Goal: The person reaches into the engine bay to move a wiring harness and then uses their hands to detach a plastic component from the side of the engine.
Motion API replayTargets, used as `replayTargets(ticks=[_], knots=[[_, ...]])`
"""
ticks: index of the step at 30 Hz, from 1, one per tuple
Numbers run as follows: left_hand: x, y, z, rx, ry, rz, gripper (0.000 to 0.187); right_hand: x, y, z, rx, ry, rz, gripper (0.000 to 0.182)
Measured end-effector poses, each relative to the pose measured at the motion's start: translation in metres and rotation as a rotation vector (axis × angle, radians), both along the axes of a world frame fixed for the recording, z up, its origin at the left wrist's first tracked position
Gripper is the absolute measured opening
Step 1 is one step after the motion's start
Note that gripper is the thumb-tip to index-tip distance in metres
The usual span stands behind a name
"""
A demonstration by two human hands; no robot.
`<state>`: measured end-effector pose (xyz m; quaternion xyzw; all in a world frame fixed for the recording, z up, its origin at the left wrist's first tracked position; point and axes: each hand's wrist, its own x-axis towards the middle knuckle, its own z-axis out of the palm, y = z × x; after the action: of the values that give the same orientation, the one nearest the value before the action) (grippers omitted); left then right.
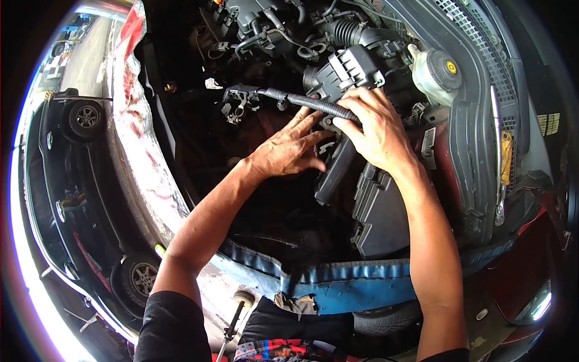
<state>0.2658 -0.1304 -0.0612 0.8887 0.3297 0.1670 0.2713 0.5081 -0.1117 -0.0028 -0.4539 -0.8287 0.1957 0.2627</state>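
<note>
I am looking down into an open engine bay, and what matters here is how the black ribbed corrugated plastic conduit (307,101) lies against my two hands. Its long axis runs left to right with a slight downward slope, from a black plastic connector bracket (237,101) at its left end to under my right hand (374,130) at its right end. The right hand is curled over that right end, fingers (353,114) wrapped on the conduit just below the dark grey ribbed plastic housing (350,71), so it is grasping the conduit. My left hand (288,149) sits just nearer and to the left, below the conduit, with its fingers spread and pointing up and right toward a small clip area beside the right hand; it clasps nothing, and I cannot tell whether its fingertips touch the conduit. The right hand is therefore the one on the conduit. To the far right stands a translucent white fluid reservoir with a yellow cap (437,69), well apart from both hands.
</note>
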Motion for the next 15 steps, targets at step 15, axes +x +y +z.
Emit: replayTargets(ticks=[15], knots=[[-0.004, 0.013, -0.01, -0.978, -0.651, 0.353, 0.039, -0.002, -0.001, 0.002, 0.018, -0.003, 0.002, 0.024]])
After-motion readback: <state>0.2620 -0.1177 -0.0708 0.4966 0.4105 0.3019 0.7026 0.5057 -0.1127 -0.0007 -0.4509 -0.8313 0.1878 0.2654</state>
